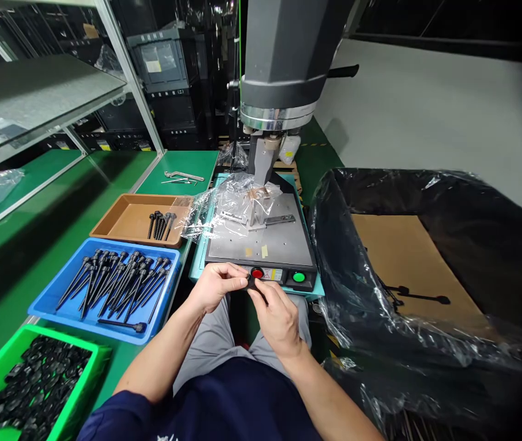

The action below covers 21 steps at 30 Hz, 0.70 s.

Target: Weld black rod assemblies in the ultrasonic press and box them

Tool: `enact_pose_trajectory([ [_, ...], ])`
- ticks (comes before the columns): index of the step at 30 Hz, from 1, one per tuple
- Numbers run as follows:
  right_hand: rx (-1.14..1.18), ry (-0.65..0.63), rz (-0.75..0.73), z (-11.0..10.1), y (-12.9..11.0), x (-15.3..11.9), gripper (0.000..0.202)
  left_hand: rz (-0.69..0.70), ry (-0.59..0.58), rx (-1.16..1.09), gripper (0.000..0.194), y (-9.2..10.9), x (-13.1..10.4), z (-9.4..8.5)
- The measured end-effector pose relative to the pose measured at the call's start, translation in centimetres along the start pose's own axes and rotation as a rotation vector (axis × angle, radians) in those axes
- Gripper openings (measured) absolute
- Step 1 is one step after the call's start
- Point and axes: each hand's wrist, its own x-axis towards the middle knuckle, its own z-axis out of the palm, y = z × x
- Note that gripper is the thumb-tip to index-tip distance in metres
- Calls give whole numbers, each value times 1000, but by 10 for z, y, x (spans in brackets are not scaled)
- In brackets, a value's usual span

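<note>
Hands (219, 285) pinch a black part (250, 282) near the machine's front edge (288, 267).

Trays (118, 331) (176, 242) (98, 361) lie left of the machine (283, 251), a lined bin (334, 202) right.

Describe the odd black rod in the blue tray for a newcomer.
Left of the big gray machine is a blue tray, between a brown tray and a green bin. The black rod lies along the blue tray's near edge, head to the right. It runs nearly crosswise; its neighbors slant steeply.
</note>
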Motion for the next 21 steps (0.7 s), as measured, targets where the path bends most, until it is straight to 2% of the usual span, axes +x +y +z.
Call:
enact_pose_trajectory([
  [3, -41, 14, -19, 2, 2, 0, 18, 28, 8, 13, 20, -3, 2, 3],
  [6, 28, 47, 29, 4, 5, 1, 15, 66, 5, 23, 18, -4, 3, 5],
  [10, 212, -10, 227, 5, 7, 2, 11, 80, -14, 56, 18, -6, 3, 6],
  [13, 326, -49, 379, 4, 8, 2, 15, 88, -15, 91, 20, -7, 2, 5],
  [18, 653, -33, 651, 11, 10, 3, 29, 137, -18, 81, 23, -11, 4, 11],
  [21, 831, -76, 703, 14, 17, 2, 47, 186, 5, 119, 21, -20, 4, 16],
])
